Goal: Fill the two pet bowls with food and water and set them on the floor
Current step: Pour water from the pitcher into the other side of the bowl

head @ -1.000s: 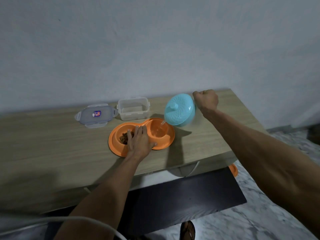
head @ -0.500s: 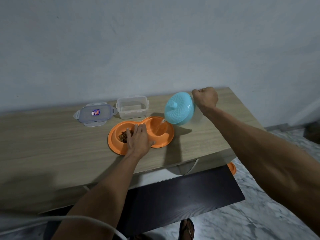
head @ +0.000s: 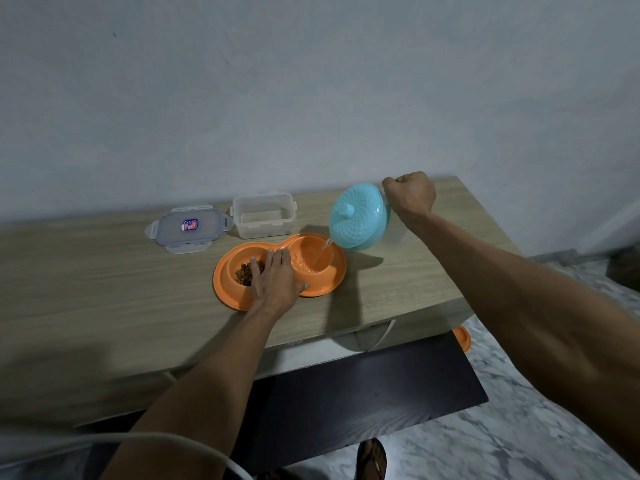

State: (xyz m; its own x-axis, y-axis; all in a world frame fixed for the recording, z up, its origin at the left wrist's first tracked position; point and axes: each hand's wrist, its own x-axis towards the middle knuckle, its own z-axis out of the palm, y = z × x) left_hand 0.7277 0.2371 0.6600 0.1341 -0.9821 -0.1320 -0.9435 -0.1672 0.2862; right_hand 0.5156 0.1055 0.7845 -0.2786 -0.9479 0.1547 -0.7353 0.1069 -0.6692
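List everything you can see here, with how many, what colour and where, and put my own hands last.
double pet bowl: one, orange, table centre
kibble: one small heap, brown, in its left bowl
water stream: one, clear, falling into its right bowl
jug: one, turquoise, tilted over the right bowl
container: one, clear, open, behind the bowl
lid: one, clear, left of the container
table: one, light wood, against the wall
left hand: flat on the pet bowl
right hand: fist closed behind the jug

A wooden table (head: pixel 104 289) stands against a pale wall (head: pixel 311 98) over marble floor (head: pixel 519 445).
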